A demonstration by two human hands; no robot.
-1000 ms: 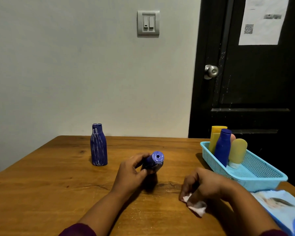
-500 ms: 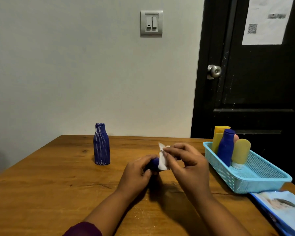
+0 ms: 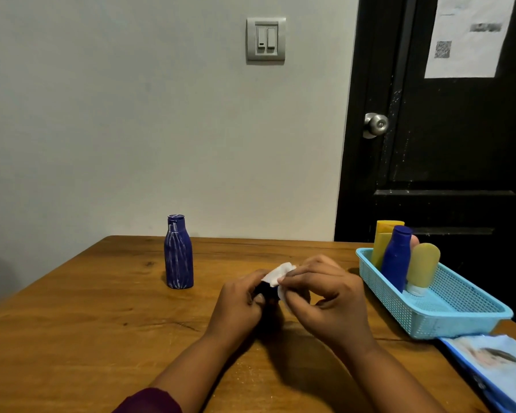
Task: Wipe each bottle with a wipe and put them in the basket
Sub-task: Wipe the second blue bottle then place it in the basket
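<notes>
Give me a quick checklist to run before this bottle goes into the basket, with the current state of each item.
1. Left hand has hold of the small blue bottle: ok.
2. Right hand presses the white wipe onto that bottle: ok.
3. Whole bottle wiped: cannot tell, the hands hide most of it.
4. Blue basket has free room at its near end: ok.
5. Bottles already in the basket stand steady at the far end: ok, leaning together.
6. All bottles done: not ok, the striped blue bottle stands on the table untouched.
</notes>
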